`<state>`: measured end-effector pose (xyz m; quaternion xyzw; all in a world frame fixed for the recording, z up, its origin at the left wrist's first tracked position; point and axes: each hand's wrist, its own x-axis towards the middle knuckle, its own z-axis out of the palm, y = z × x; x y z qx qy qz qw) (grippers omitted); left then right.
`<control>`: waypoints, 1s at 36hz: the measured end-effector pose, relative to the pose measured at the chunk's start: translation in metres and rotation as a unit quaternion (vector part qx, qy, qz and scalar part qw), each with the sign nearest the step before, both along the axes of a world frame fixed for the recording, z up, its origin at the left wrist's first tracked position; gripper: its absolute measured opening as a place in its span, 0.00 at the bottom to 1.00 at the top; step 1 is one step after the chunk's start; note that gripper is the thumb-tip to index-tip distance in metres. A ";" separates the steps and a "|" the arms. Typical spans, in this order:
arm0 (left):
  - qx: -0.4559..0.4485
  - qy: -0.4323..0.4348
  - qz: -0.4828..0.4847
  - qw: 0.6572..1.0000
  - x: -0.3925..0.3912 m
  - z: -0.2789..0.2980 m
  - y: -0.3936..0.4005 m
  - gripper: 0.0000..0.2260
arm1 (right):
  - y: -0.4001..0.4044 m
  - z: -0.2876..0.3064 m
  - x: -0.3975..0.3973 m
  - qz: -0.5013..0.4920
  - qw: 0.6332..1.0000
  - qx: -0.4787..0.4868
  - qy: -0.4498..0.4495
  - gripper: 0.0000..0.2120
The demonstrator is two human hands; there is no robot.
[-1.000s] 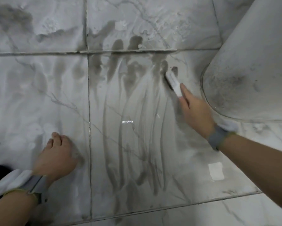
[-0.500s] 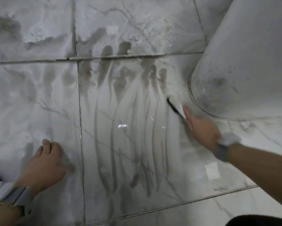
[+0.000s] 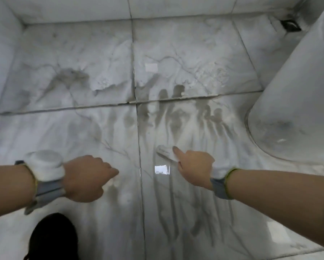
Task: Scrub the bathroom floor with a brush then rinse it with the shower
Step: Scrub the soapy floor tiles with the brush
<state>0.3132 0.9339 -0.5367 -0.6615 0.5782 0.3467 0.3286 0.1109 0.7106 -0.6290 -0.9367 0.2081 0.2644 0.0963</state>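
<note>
The white marble floor (image 3: 176, 57) is wet and streaked with grey brush marks around the middle tile joint. My right hand (image 3: 194, 168) grips a small white brush (image 3: 165, 153), index finger laid along its back, with the brush head low on the streaked tile right of the joint. My left hand (image 3: 86, 178) hovers over the floor left of the joint, fingers curled under, holding nothing that I can see. Both wrists carry bands with white pads. No shower head is in view.
A white toilet base (image 3: 296, 102) fills the right side. Tiled walls (image 3: 73, 8) close the far edge and the left side. A dark floor drain (image 3: 290, 25) sits in the far right corner. A black shape (image 3: 52, 239) lies at the bottom left.
The right hand pulled the brush back toward me and leftward, away from the toilet base. The left hand lifted off the floor and curled. The view rose, showing the far wall.
</note>
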 end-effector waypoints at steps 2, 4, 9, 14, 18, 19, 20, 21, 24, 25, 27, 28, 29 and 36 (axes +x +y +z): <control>0.003 0.021 0.048 0.999 0.007 0.010 -0.007 0.27 | 0.021 -0.006 0.003 0.029 0.999 0.012 -0.018 0.31; -0.005 0.031 0.083 0.996 0.019 0.009 -0.006 0.27 | 0.053 -0.017 0.023 0.036 0.997 0.029 -0.053 0.31; -0.033 0.018 0.147 0.988 0.061 -0.047 0.010 0.23 | 0.111 -0.062 0.089 -0.071 0.989 0.105 -0.079 0.27; -0.155 -0.059 0.216 0.962 0.107 -0.112 0.030 0.22 | 0.051 -0.060 0.061 -0.106 0.985 0.107 -0.078 0.26; -0.192 -0.082 0.189 0.959 0.141 -0.139 0.028 0.26 | -0.068 -0.067 -0.002 -0.357 0.925 0.027 -0.130 0.26; -0.191 -0.085 0.174 0.962 0.148 -0.142 0.023 0.26 | -0.097 -0.064 -0.015 -0.424 0.896 -0.001 -0.136 0.25; -0.193 -0.090 0.158 0.964 0.155 -0.145 0.017 0.27 | -0.121 -0.058 -0.025 -0.471 0.873 -0.017 -0.130 0.25; -0.191 -0.091 0.148 0.966 0.163 -0.150 0.012 0.28 | -0.139 -0.052 -0.031 -0.494 0.861 -0.027 -0.119 0.25; -0.169 -0.087 0.144 0.971 0.172 -0.158 -0.010 0.34 | -0.132 -0.044 -0.020 -0.476 0.868 -0.057 -0.131 0.24; -0.161 -0.087 0.144 0.973 0.172 -0.161 -0.015 0.35 | -0.114 -0.047 -0.008 -0.460 0.873 -0.063 -0.150 0.24; -0.156 -0.073 0.153 0.973 0.173 -0.168 -0.020 0.38 | -0.064 -0.054 0.025 -0.442 0.879 -0.042 -0.173 0.24; -0.156 -0.071 0.154 0.973 0.174 -0.170 -0.020 0.37 | -0.034 -0.057 0.042 -0.424 0.887 -0.012 -0.182 0.24; -0.159 -0.071 0.157 0.972 0.171 -0.170 -0.019 0.36 | -0.005 -0.058 0.057 -0.393 0.898 0.018 -0.196 0.25; -0.149 -0.044 0.153 0.976 0.180 -0.169 -0.017 0.34 | 0.041 -0.075 0.110 -0.203 0.962 0.098 -0.154 0.27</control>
